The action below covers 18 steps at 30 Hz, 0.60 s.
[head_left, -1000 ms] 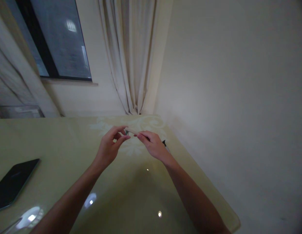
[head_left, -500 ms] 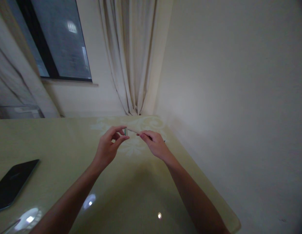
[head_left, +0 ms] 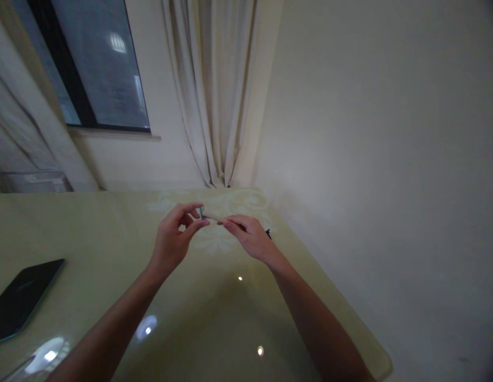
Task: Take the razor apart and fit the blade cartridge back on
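Between the thumb and fingertips of my left hand [head_left: 175, 228] is a small flat green-and-white piece [head_left: 202, 212], stood on edge. It is too small to name. My right hand [head_left: 248, 233] is closed round a slim pale stick [head_left: 214, 217] that points left. The stick's tip meets or nearly meets the small piece; I cannot tell whether they touch. A small black bit [head_left: 268, 233] shows behind my right hand, perhaps the far end of what it holds. Both hands are above the far part of the table.
The glossy yellowish table [head_left: 99, 233] has a pale floral pattern at its far end. A dark flat tablet-like device [head_left: 26, 297] lies at the left. A bare wall [head_left: 373, 159] runs along the right edge. Beyond are a curtain [head_left: 218, 95] and a window [head_left: 99, 63].
My right hand has moved slightly left and down, and the stick's tip now overlaps the green-and-white piece. The piece has shifted a little left and turned. More of the black bit shows.
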Each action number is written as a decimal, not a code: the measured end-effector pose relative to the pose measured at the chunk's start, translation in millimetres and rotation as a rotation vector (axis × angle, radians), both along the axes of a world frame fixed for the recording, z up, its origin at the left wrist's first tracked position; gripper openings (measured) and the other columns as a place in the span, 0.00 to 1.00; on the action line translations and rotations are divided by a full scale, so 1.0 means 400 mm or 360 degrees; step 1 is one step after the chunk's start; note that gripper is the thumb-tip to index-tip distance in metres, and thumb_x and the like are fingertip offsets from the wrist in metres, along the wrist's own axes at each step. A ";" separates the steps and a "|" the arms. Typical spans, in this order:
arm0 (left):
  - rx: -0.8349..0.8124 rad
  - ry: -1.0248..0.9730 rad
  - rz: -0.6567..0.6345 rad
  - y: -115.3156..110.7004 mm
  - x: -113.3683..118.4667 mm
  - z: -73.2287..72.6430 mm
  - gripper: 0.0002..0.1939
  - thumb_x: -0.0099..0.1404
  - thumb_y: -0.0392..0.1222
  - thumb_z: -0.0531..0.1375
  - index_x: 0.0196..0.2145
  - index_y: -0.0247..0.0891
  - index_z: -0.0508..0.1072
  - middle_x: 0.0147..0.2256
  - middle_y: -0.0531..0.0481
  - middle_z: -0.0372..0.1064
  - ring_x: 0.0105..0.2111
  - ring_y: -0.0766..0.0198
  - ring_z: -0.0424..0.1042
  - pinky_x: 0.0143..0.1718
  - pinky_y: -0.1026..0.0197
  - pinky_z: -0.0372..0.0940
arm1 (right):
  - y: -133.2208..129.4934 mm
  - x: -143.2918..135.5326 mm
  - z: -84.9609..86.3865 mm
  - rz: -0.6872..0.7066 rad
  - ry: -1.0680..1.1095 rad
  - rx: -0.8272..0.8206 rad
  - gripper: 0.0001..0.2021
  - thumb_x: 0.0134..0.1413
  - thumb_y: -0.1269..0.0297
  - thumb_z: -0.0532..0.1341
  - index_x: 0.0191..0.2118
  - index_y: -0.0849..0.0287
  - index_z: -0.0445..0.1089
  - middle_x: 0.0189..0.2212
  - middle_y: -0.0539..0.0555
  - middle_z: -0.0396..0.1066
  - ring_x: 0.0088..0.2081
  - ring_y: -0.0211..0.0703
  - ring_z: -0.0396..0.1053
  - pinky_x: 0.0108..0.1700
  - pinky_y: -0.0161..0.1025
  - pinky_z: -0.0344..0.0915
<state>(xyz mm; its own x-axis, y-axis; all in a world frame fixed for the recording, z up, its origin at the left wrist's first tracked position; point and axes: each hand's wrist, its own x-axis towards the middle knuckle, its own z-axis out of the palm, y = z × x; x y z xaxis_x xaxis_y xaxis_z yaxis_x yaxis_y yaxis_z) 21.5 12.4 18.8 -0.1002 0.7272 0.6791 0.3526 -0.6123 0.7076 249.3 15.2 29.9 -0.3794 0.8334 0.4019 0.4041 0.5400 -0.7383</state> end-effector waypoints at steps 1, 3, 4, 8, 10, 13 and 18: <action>0.0007 0.0003 0.0008 0.000 -0.001 0.000 0.16 0.63 0.50 0.72 0.46 0.42 0.81 0.33 0.54 0.74 0.27 0.66 0.69 0.31 0.62 0.67 | 0.001 0.000 0.000 -0.0019 0.0007 0.0001 0.19 0.75 0.50 0.60 0.48 0.57 0.85 0.39 0.54 0.82 0.41 0.44 0.75 0.44 0.38 0.65; 0.0013 0.0014 0.0013 0.002 -0.004 -0.001 0.16 0.63 0.50 0.72 0.46 0.42 0.81 0.32 0.54 0.74 0.26 0.67 0.68 0.30 0.63 0.66 | 0.002 0.001 -0.001 -0.0034 0.0010 0.0015 0.19 0.75 0.51 0.60 0.48 0.57 0.85 0.39 0.54 0.82 0.41 0.44 0.75 0.44 0.38 0.65; 0.0014 0.0020 0.0011 0.002 -0.005 -0.002 0.16 0.63 0.50 0.72 0.46 0.42 0.81 0.32 0.54 0.74 0.26 0.67 0.68 0.30 0.63 0.66 | 0.001 0.000 -0.001 -0.0021 0.0004 0.0020 0.19 0.75 0.51 0.60 0.48 0.57 0.85 0.38 0.54 0.82 0.40 0.44 0.74 0.43 0.38 0.64; 0.0040 0.0038 0.0014 0.003 -0.009 -0.003 0.15 0.63 0.49 0.72 0.46 0.42 0.81 0.32 0.54 0.73 0.27 0.66 0.69 0.31 0.63 0.67 | -0.001 -0.001 -0.002 0.0032 -0.0009 0.0018 0.18 0.75 0.53 0.60 0.48 0.57 0.85 0.36 0.53 0.80 0.37 0.42 0.72 0.41 0.37 0.63; 0.0049 0.0035 0.0016 0.001 -0.009 -0.002 0.15 0.64 0.48 0.71 0.46 0.42 0.81 0.32 0.54 0.73 0.27 0.66 0.69 0.32 0.62 0.67 | 0.001 0.001 -0.002 -0.0007 0.0007 0.0030 0.17 0.75 0.54 0.61 0.47 0.58 0.85 0.38 0.54 0.81 0.39 0.43 0.74 0.42 0.38 0.64; 0.0058 0.0040 0.0004 -0.001 -0.008 0.001 0.14 0.65 0.47 0.71 0.46 0.42 0.81 0.32 0.55 0.73 0.27 0.67 0.69 0.32 0.62 0.67 | 0.000 0.000 0.000 -0.0031 0.0023 0.0037 0.17 0.75 0.53 0.61 0.48 0.57 0.85 0.39 0.54 0.82 0.40 0.44 0.75 0.44 0.39 0.64; 0.0086 0.0029 -0.0013 -0.007 -0.004 0.006 0.13 0.65 0.45 0.71 0.47 0.42 0.81 0.32 0.55 0.73 0.27 0.67 0.68 0.32 0.62 0.67 | -0.008 -0.006 0.007 0.0073 0.0054 -0.0006 0.17 0.75 0.55 0.61 0.48 0.58 0.85 0.38 0.53 0.81 0.38 0.42 0.73 0.42 0.38 0.63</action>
